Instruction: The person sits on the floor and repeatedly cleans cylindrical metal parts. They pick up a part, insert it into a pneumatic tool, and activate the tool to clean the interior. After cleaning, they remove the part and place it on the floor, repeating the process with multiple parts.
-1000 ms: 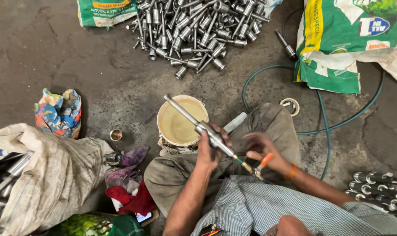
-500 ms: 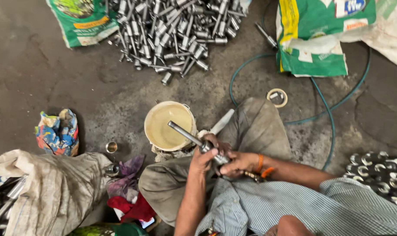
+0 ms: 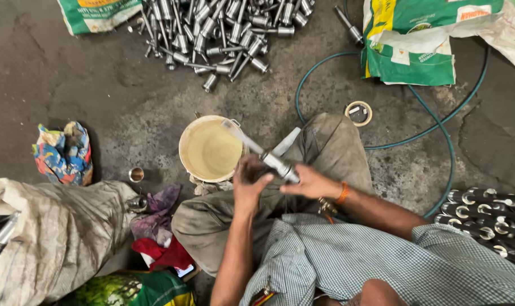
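Near the middle of the frame both hands meet on a slim metal shaft (image 3: pixel 263 154) that slants from the person's lap up and to the left, its far end reaching over the rim of a cream-coloured bucket (image 3: pixel 184 148) of pale, thick liquid. The left hand (image 3: pixel 250 182) is closed around the shaft's thicker lower part from the left, fingers curled over it; the right hand (image 3: pixel 307 182), with an orange band at the wrist, grasps the same thick part from the right (its fingertips are hidden behind the metal, so how tightly cannot be told). A second pale rod (image 3: pixel 285 141) lies on the grey trouser knee just beside the shaft. At the top of the frame a heap of similar metal shafts (image 3: pixel 212 28) lies on the concrete floor (image 3: pixel 99 85), between green-and-white sacks (image 3: pixel 416 39). A green hose (image 3: pixel 444 141) curves around the right side, past a small round tin lid (image 3: pixel 358 113). More shafts are stacked at the right edge (image 3: pixel 484 212). A bundle of coloured rag (image 3: pixel 65 153) sits at left, above a dirty cloth sack (image 3: pixel 59 238).
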